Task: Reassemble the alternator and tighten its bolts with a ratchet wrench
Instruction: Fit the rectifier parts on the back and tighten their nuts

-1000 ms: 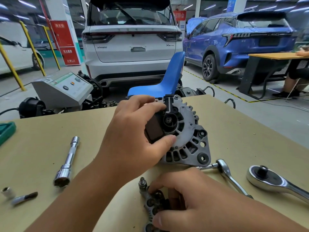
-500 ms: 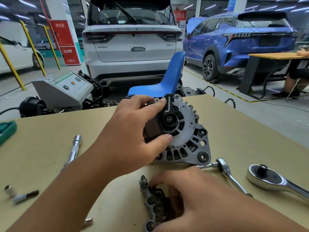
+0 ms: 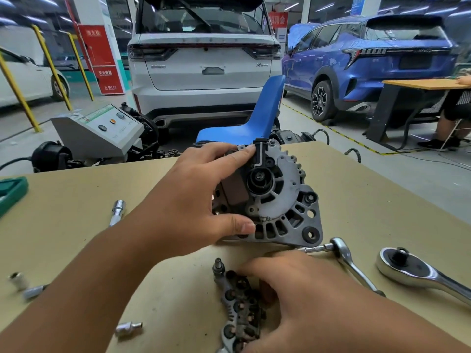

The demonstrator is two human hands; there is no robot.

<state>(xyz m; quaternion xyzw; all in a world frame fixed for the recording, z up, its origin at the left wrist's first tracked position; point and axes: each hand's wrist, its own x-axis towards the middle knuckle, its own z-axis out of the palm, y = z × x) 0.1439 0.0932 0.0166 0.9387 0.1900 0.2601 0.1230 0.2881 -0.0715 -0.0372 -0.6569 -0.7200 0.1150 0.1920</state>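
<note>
Head view: my left hand [image 3: 193,200] grips alternator [image 3: 277,197] upright on table [image 3: 369,200], index on top bracket, thumb under rim; since a second ago index crept up, housing tipped slightly toward me. Right hand [image 3: 300,294] curls over rectifier plate [image 3: 239,309], probably pinching it, fingertips hidden. Small ratchet [image 3: 349,261], large ratchet [image 3: 418,273] idle. Fitting next, bolts later.

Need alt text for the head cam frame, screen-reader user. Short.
A person's left hand grips an alternator stood on edge on a tan table, while the right hand reaches onto a dark rectifier plate lying in front of it. Two ratchet wrenches lie at right, an extension bar and small sockets at left; parked cars stand behind.
</note>
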